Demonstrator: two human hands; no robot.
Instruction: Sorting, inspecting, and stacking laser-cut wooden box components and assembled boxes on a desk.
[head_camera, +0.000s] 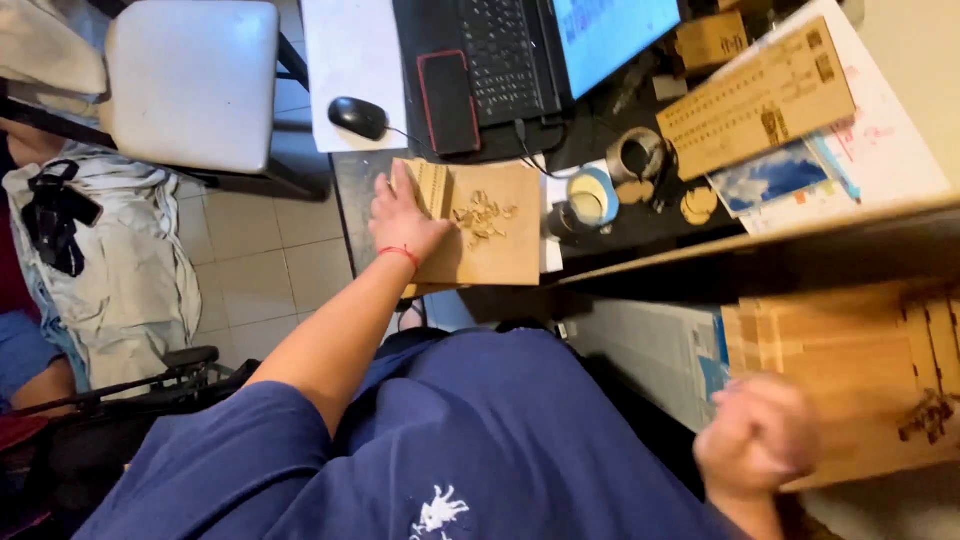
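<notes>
Head view, looking down: the left hand (405, 222) lies flat and spread on a thin wooden board (485, 225) at the edge of the bench (640, 225), pressing rather than gripping it. A small heap of cut wooden bits (482, 216) sits loose on the board just beside the fingers. The right hand (757, 436) is blurred, seemingly clenched near a larger wooden panel (860, 370); whether it grips anything I cannot tell. The board overhangs the bench edge, so a push or a lifted palm could tip it and spill the bits to the floor. A tape roll (592, 196) and a mouse (358, 117) stand near enough to be knocked.
</notes>
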